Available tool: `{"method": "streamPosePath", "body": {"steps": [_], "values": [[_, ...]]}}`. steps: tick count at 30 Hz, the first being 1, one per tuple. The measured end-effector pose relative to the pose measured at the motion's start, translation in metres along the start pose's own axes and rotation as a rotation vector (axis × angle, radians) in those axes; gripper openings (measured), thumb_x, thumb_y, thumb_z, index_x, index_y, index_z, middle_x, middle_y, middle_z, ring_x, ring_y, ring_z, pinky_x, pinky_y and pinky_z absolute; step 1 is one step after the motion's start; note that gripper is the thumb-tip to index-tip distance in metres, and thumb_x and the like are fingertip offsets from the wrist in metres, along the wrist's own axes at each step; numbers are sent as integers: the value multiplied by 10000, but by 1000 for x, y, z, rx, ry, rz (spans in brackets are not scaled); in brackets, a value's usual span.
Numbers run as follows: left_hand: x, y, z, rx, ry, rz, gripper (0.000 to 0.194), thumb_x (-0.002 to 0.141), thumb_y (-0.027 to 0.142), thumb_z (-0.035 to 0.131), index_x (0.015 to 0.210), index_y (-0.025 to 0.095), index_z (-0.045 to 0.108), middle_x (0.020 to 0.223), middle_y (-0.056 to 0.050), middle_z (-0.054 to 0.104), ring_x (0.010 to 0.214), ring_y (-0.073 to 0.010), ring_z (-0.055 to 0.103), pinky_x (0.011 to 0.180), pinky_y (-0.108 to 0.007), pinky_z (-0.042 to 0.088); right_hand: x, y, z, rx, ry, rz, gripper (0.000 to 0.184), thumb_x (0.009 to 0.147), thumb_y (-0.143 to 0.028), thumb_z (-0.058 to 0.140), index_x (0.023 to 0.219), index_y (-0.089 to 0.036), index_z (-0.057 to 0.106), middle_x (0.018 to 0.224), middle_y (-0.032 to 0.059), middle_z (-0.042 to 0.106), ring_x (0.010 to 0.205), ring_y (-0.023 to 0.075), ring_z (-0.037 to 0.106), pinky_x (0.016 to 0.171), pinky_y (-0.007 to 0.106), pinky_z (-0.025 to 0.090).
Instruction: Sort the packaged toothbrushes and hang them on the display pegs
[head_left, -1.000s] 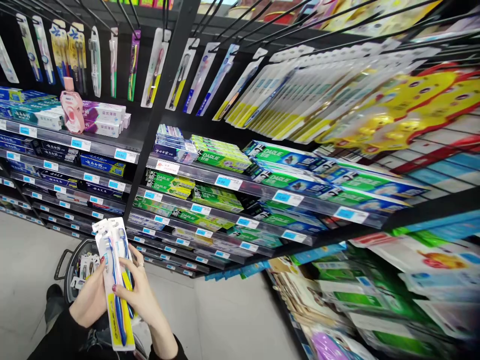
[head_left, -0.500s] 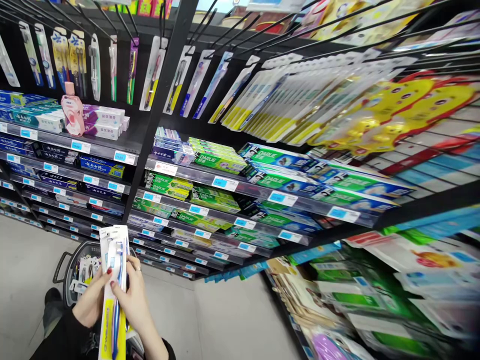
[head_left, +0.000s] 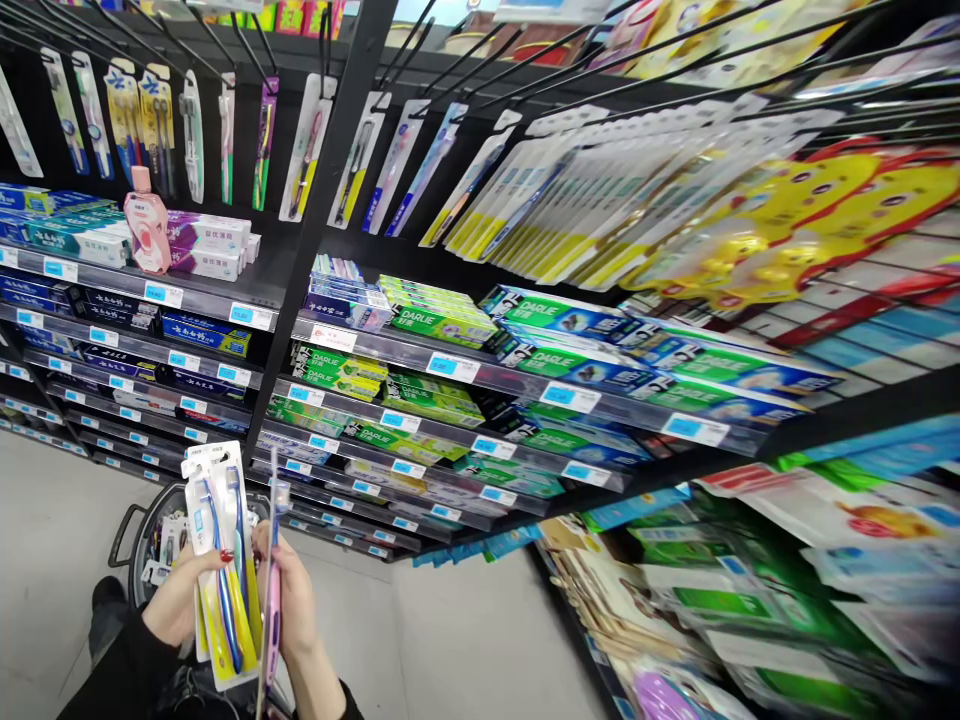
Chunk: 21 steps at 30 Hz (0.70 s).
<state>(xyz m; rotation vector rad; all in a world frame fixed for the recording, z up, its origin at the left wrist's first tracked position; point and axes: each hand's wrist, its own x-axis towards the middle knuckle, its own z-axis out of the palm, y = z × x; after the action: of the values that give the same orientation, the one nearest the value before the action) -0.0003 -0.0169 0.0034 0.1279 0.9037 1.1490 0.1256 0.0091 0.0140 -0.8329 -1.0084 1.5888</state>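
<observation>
My left hand point(head_left: 177, 598) is closed on several packaged toothbrushes point(head_left: 226, 625), blue-handled ones on white and yellow cards, fanned slightly with the thumb across the front. Just to the right, my right hand point(head_left: 294, 600) grips one pink-handled packaged toothbrush point(head_left: 273, 610) turned edge-on, its card upright. The fingers of that hand are partly hidden behind the card. Beneath both hands stands a dark shopping basket point(head_left: 135, 560) with more packaged toothbrushes point(head_left: 171, 535) inside.
Ahead, a shelf rack point(head_left: 315, 200) holds hanging toothbrushes point(head_left: 540, 190) on hooks and toothpaste boxes point(head_left: 562, 315) on tiers below. A pink bottle point(head_left: 147, 230) stands on the upper left shelf. At lower right, another rack carries green packages point(head_left: 720, 570). Grey floor point(head_left: 450, 620) lies between.
The toothbrush packs, stacked together before, have come apart. My right hand has drawn the pink-handled one to the right and turned it edge-on, while the left keeps the others.
</observation>
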Motion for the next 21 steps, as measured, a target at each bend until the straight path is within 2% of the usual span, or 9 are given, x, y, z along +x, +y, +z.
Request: {"method": "streamPosePath", "body": {"steps": [1,3,6,8,11,15,18,21], "values": [[0,1,-2,11,22,-4,636,703,55,594,1278,144,337,861,-65,700,798,-227,652,754,-349,499,3,0,-3,96,13,20,201,771,-339,371,626,-212,430,600,3,410,615,169,443,665,332,421],[1,3,-7,35,81,-5,617,711,60,582,1269,140,331,815,-52,698,734,-200,654,710,-325,507,7,0,-12,246,54,56,227,783,-367,355,607,-225,336,476,-59,233,435,126,276,526,295,369],[3,8,-14,48,105,-10,590,713,80,588,1247,135,344,784,-42,695,700,-195,653,678,-317,510,10,0,-24,351,110,72,234,831,-366,321,641,-229,316,444,-110,63,392,84,22,437,242,239],[2,12,-15,20,65,-57,576,720,115,590,1242,113,346,805,-65,698,747,-225,657,707,-343,507,12,1,-28,364,142,47,256,853,-376,299,645,-227,305,449,-116,36,406,77,-32,430,230,181],[0,13,-11,-53,21,-162,564,716,144,575,1233,71,363,830,-102,699,817,-272,651,760,-387,492,21,3,-30,349,144,-21,329,847,-450,274,606,-228,237,458,-104,56,411,89,8,427,237,178],[-3,4,0,-166,-53,-274,557,666,136,536,1205,50,423,857,-121,698,853,-303,640,793,-422,474,39,8,-31,302,54,-59,398,761,-522,345,572,-226,156,486,-66,178,431,113,184,458,276,293],[-2,-5,5,-138,-59,-270,581,636,87,526,1208,34,437,826,-114,705,836,-290,643,804,-405,470,46,13,-29,129,22,-41,427,706,-582,356,564,-229,163,514,-46,239,448,120,261,478,296,344],[-3,-8,8,-80,6,-238,599,660,72,527,1244,27,400,800,-106,710,795,-279,650,808,-405,467,43,16,-25,-96,8,-10,398,720,-584,337,556,-234,242,511,-28,307,438,125,316,457,296,364]]}}
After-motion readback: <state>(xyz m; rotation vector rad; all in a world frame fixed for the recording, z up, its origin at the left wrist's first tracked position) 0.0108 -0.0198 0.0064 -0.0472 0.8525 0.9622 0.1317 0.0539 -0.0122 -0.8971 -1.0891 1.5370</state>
